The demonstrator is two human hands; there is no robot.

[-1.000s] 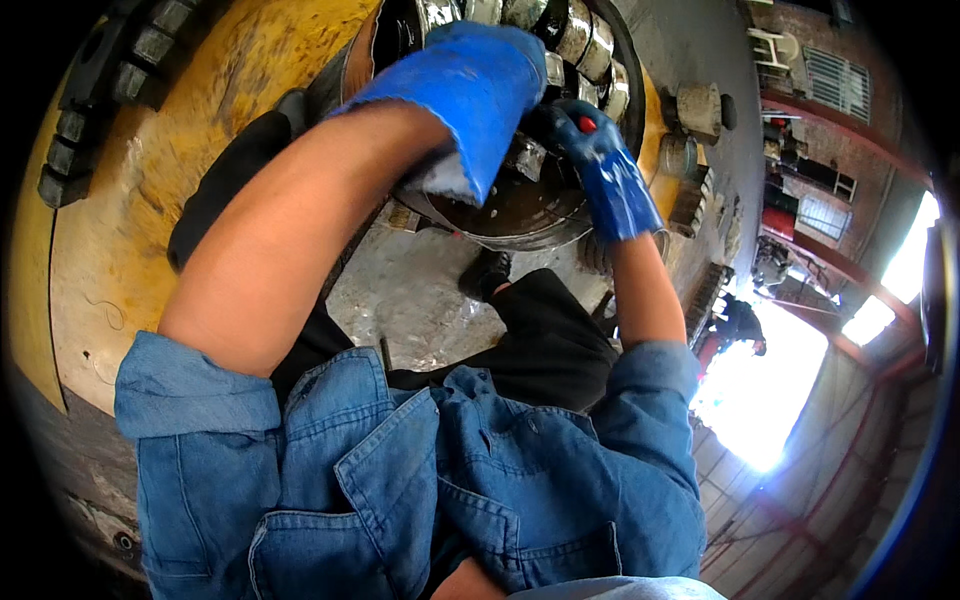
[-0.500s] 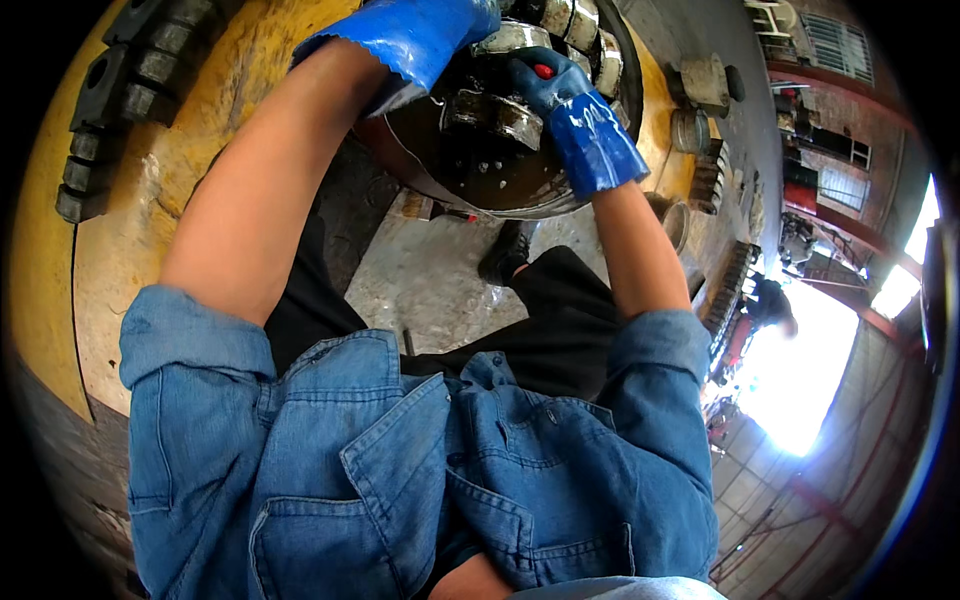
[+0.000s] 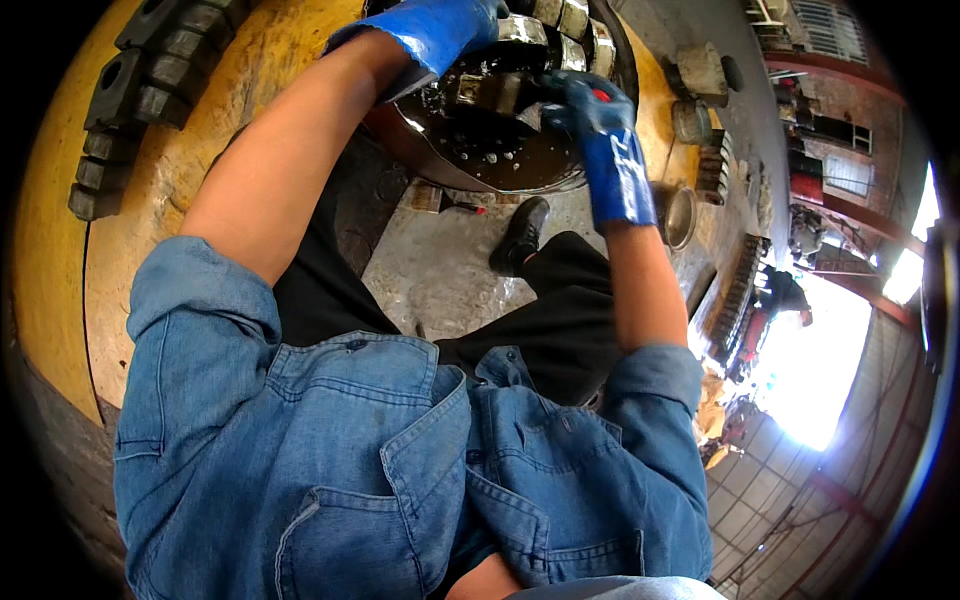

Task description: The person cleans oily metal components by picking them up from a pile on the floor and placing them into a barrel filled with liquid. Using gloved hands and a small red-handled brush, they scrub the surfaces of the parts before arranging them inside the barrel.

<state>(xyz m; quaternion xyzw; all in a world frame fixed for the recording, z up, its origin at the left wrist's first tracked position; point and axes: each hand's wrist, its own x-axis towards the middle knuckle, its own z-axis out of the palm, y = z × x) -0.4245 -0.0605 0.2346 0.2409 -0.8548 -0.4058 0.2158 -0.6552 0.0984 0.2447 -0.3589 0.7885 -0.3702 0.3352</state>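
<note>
My right hand (image 3: 592, 105), in a blue rubber glove, is closed round a red-handled brush (image 3: 600, 96) over a round tub (image 3: 425, 150) of dark liquid. The brush's head is dark and hard to make out against the tub. Beside it, a wet metal block (image 3: 487, 92) shows in the liquid. My left hand (image 3: 450, 30), gloved in blue too, reaches to the tub's far left part; its fingers are mostly cut off by the upper edge. Close to those fingers is a shiny curved metal piece (image 3: 522, 32), among several similar ones along the far side.
Dark metal blocks (image 3: 165, 105) stand in rows on the yellow worktop (image 3: 130, 260) at left. Another brush (image 3: 430, 198) lies low beyond my knees, near a black shoe (image 3: 520, 235). A metal ring (image 3: 676, 215) and more block rows (image 3: 740, 290) are at right.
My right hand has drawn back to the right and toward me with the brush, away from the metal piece. The left hand has shifted slightly right. The whole view has shifted a little.
</note>
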